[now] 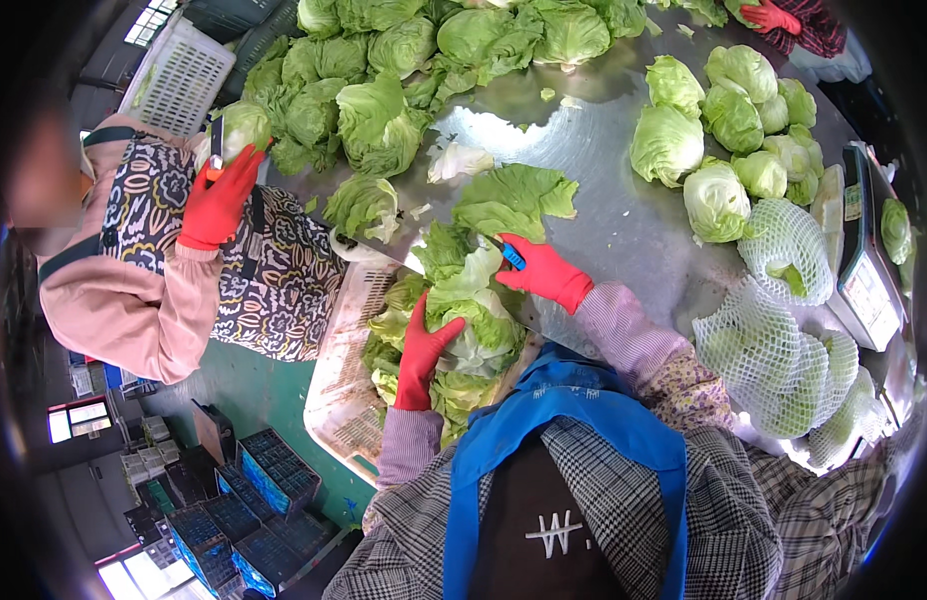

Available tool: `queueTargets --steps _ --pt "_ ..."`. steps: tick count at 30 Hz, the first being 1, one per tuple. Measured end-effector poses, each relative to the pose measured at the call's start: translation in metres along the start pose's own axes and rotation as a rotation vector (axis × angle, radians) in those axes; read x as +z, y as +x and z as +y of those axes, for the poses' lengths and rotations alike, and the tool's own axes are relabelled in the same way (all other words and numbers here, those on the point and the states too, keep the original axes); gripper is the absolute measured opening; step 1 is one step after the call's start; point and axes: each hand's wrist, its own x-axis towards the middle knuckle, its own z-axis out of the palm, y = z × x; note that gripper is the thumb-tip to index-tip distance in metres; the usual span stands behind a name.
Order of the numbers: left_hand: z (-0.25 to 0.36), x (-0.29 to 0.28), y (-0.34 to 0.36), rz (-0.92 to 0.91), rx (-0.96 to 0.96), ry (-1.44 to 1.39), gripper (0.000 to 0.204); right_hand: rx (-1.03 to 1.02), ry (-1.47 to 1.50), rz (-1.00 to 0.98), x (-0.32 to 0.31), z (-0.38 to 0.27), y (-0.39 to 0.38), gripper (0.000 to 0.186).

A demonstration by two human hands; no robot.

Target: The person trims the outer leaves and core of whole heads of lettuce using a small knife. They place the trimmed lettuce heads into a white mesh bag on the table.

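My left hand, in a red glove, holds a head of lettuce from its left side, thumb and fingers spread round it. The lettuce is over a pale plastic crate that holds more lettuce leaves. In my right hand, also red-gloved, is a knife with a blue handle, close to the top right of that lettuce. Its blade is hard to make out. Just beyond, a loose green leaf lies on the metal table.
Many lettuces are heaped along the far left. A pile of trimmed heads sits at right, near white mesh netting and a scale. At left, a co-worker's red-gloved hand works a lettuce; another person's hand shows far right.
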Motion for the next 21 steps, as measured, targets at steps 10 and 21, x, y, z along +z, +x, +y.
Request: queueTargets --steps 10,21 --pt "0.045 0.014 -0.023 0.031 0.089 -0.025 0.078 -0.141 -0.286 -0.003 0.001 -0.071 -0.047 0.076" --pt "0.042 0.000 -0.026 -0.161 0.179 -0.452 0.086 -0.040 -0.321 0.429 -0.048 -0.007 -0.035 0.059"
